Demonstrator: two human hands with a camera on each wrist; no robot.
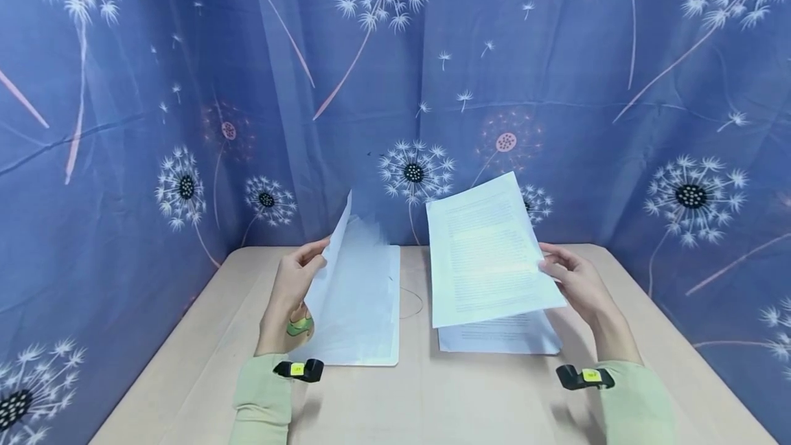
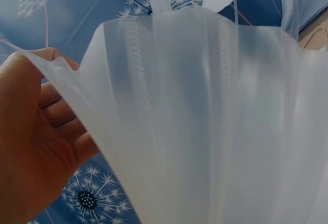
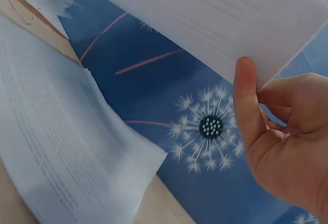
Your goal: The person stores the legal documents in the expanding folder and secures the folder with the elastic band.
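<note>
On the left of the table lies an opened folder of clear plastic sleeves (image 1: 358,301), its pages fanned and blurred at the top. My left hand (image 1: 289,290) pinches the folder's raised left side, thumb on the near face. The left wrist view shows the translucent sleeves (image 2: 195,106) spread beside that hand (image 2: 36,131). To the right, my right hand (image 1: 581,287) pinches a printed paper sheet (image 1: 488,253) by its right edge, holding it raised and tilted. Below it, another printed sheet (image 1: 500,336) lies on the table; the right wrist view shows its curled corner (image 3: 138,157).
A beige table (image 1: 420,397) carries everything. Blue dandelion-print curtain (image 1: 346,88) encloses its back and sides. A thin cord-like loop (image 1: 420,301) lies between folder and papers. A green and tan picture (image 1: 301,325) shows on the folder's outer side, by the left wrist.
</note>
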